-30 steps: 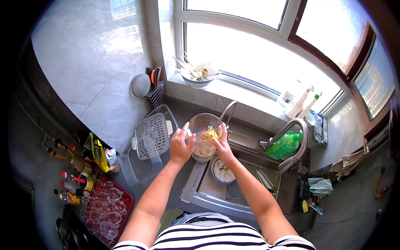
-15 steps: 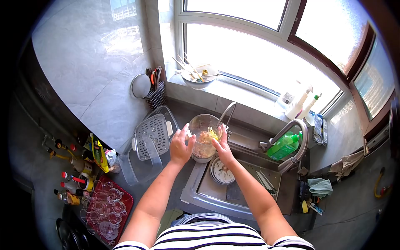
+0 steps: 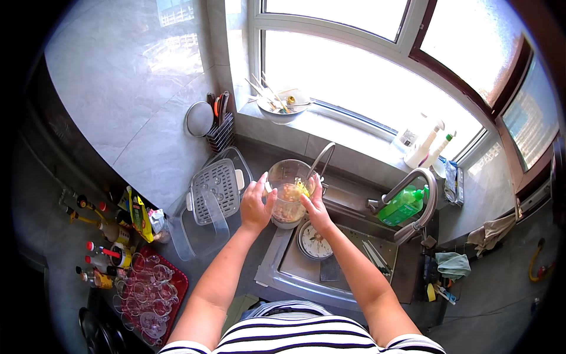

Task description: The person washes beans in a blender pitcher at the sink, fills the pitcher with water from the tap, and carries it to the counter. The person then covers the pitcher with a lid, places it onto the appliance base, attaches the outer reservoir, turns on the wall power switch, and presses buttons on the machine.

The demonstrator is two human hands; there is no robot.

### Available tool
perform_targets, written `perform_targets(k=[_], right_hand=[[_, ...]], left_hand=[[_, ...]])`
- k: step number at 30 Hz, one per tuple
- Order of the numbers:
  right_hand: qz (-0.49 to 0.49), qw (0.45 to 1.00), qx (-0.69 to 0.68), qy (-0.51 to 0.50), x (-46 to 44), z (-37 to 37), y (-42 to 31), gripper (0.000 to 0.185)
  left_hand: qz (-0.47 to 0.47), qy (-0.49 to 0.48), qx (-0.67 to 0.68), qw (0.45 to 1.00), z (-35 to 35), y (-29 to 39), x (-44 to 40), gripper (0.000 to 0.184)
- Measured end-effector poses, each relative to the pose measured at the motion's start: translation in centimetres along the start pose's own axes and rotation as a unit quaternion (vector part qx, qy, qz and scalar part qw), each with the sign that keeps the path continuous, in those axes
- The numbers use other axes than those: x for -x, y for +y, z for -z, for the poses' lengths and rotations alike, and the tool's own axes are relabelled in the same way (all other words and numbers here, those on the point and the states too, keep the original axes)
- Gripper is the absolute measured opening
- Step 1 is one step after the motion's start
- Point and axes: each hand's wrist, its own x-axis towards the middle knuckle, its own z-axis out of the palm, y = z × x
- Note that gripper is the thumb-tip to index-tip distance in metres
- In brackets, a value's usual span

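Both hands are around a clear bowl (image 3: 286,170) at the left end of the sink. Pinkish chopped food (image 3: 289,206) fills its lower part. My left hand (image 3: 256,205) presses on the near left side, beside a white tab on the rim. On the opposite side my right hand (image 3: 316,206) grips the wall, its thumb near some yellow bits (image 3: 301,189) at the inner edge. Just behind the bowl curves a thin metal tap (image 3: 328,150). Patterned plates (image 3: 315,241) are stacked in the sink basin close to my right wrist.
Left of the bowl lie a grey drain tray (image 3: 216,190) and a clear plastic bin (image 3: 203,236). Glass cups stand on a red tray (image 3: 177,289). A large tap (image 3: 430,194) and a green detergent bottle (image 3: 401,209) are at right. Knives (image 3: 377,259) lie in the sink.
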Motion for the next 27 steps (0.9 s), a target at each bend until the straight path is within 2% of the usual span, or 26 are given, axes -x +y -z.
perform_targets(k=[27], right_hand=[[0.009,1.0,-0.006,-0.003,-0.05,0.1,0.58,0.091]], left_hand=[[0.01,-0.011,0.003,1.0,0.03,0.0,0.02,0.053]])
